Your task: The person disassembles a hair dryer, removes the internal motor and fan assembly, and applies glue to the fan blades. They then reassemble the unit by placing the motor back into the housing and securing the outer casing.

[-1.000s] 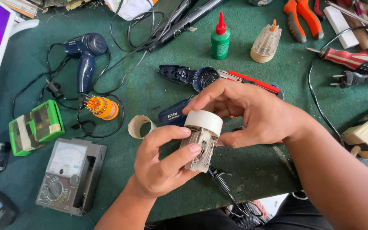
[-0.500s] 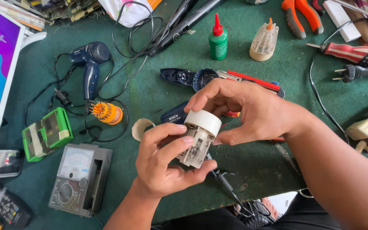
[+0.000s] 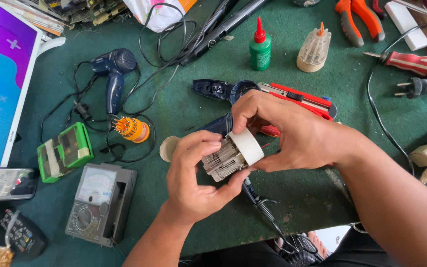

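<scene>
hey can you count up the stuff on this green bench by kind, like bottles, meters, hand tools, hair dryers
Bottles: 2, a green glue bottle and a clear ribbed bottle
Meters: 1, the grey analog multimeter
Hand tools: 3, orange pliers, a red utility knife, a red screwdriver
Hair dryers: 1, the blue hair dryer
Total: 7

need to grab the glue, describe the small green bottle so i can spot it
On the green table, look to the far middle edge. The green bottle stands upright beside a clear ribbed dome; its pointed red nozzle cap sets it apart.
</scene>
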